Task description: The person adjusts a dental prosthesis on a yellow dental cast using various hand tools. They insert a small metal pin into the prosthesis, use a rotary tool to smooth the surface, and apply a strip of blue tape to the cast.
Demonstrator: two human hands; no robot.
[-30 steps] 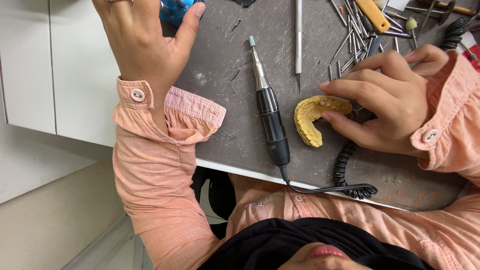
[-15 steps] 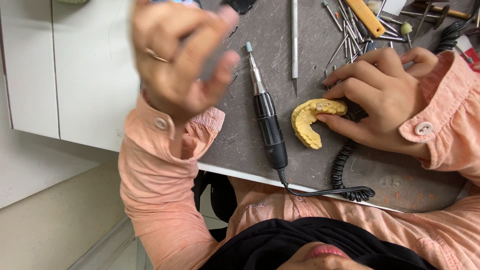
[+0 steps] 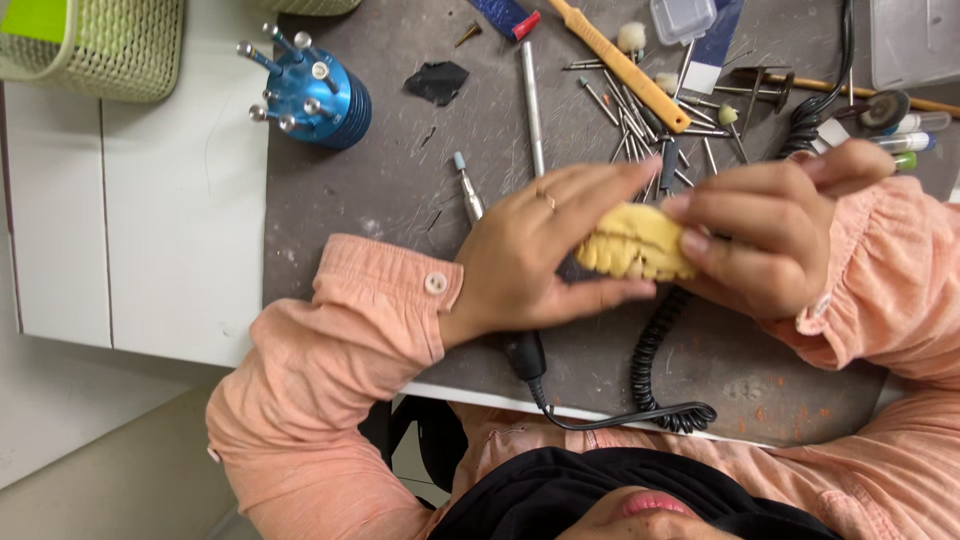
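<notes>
A yellow dental cast (image 3: 635,248) with a row of teeth is held just above the dark grey work mat (image 3: 380,180). My right hand (image 3: 775,235) grips its right end with fingers and thumb. My left hand (image 3: 545,250) holds its left end, fingers over the top and thumb beneath. Under my left hand lies a black rotary handpiece (image 3: 470,195), its tip sticking out toward the top and its body mostly hidden. A coiled black cord (image 3: 650,370) runs from it along the mat's near edge.
A blue round bur stand (image 3: 315,95) with metal pins stands at the mat's far left. Several loose burs and metal tools (image 3: 640,110), a yellow-handled tool (image 3: 620,65) and a small clear box (image 3: 682,18) lie at the back. A green basket (image 3: 95,45) sits on the white counter.
My left hand came down from the upper left onto the cast. My right hand lifted the cast off the mat, and both hands now hold it together.
</notes>
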